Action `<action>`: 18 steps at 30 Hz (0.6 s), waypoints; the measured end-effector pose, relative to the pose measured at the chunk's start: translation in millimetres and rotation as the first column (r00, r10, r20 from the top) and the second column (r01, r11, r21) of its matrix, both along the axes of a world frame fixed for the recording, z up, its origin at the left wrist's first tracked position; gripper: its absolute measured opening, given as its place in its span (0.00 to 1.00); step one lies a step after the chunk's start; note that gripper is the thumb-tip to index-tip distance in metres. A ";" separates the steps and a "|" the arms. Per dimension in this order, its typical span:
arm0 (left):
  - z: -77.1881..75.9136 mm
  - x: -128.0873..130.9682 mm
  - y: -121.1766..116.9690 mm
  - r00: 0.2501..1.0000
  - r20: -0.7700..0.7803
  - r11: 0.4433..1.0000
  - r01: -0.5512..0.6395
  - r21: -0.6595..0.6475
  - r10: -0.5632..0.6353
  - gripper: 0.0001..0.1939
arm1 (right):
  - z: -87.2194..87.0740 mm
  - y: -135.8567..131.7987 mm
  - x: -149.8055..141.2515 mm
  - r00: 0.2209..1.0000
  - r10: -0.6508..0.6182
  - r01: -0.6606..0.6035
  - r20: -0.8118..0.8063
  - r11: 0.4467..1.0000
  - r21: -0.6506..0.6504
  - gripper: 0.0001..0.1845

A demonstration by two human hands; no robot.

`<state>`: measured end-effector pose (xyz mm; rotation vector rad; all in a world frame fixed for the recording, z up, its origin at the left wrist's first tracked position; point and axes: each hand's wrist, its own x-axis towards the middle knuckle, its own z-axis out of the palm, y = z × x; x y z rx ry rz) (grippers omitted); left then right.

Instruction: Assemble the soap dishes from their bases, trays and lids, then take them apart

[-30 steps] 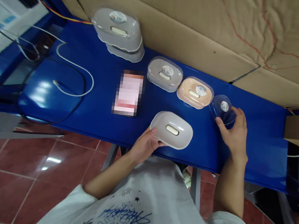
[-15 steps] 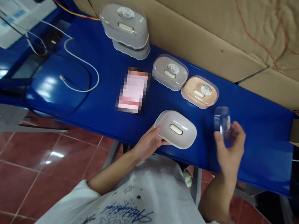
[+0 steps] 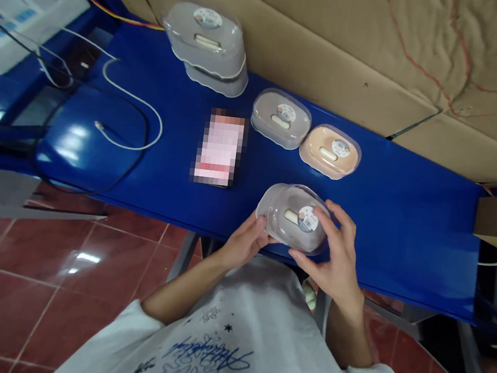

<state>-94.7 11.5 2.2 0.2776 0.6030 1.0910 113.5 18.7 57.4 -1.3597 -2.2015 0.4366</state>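
Note:
At the front edge of the table, my left hand (image 3: pixel 249 240) grips the left end of a shallow, pale grey oval dish (image 3: pixel 266 203) with a cream, pill-shaped piece in its middle. My right hand (image 3: pixel 335 253) has its fingers curled round the right side of a clear plastic lid (image 3: pixel 282 223) bearing a round printed label (image 3: pixel 307 219). The lid lies over the dish, shifted a little to the right, so the dish's left end shows uncovered. Whether the two rims meet is unclear.
Behind stand a covered grey dish (image 3: pixel 266 113), a covered peach dish (image 3: pixel 315 152) and a grey stack (image 3: pixel 180 38). A pixelated phone-like rectangle (image 3: pixel 219 150) lies left of my hands, near a white cable (image 3: pixel 158 116). Cardboard (image 3: pixel 314 44) lines the table's back; a small box (image 3: pixel 494 217) sits far right.
My right hand has brought the clear lid leftward from beside the dish to over it. My left hand still grips the dish in about the same place.

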 end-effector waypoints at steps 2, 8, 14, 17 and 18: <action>0.6 0.0 -0.2 1.000 -0.022 1.000 0.009 -0.001 -0.009 0.34 | -0.1 -0.2 1.1 1.000 0.026 -0.026 0.006 1.000 0.010 0.45; -3.3 0.2 -2.2 0.996 -0.092 0.999 0.023 0.044 -0.019 0.38 | -7.9 1.8 5.0 0.998 0.042 -0.044 -0.055 0.998 -0.045 0.44; -13.9 -3.4 -2.5 0.980 -0.198 0.992 0.053 0.115 -0.030 0.37 | -32.5 15.4 11.9 0.968 0.072 -0.104 -0.239 0.987 -0.122 0.45; -17.4 -4.5 -2.2 0.974 -0.225 0.991 0.061 0.120 -0.033 0.36 | -35.5 17.3 12.5 0.977 0.062 -0.093 -0.203 0.985 -0.146 0.48; -17.5 -5.0 -1.8 0.971 -0.236 0.990 0.065 0.125 -0.034 0.35 | -34.8 17.0 12.6 0.981 0.062 -0.090 -0.183 0.985 -0.149 0.49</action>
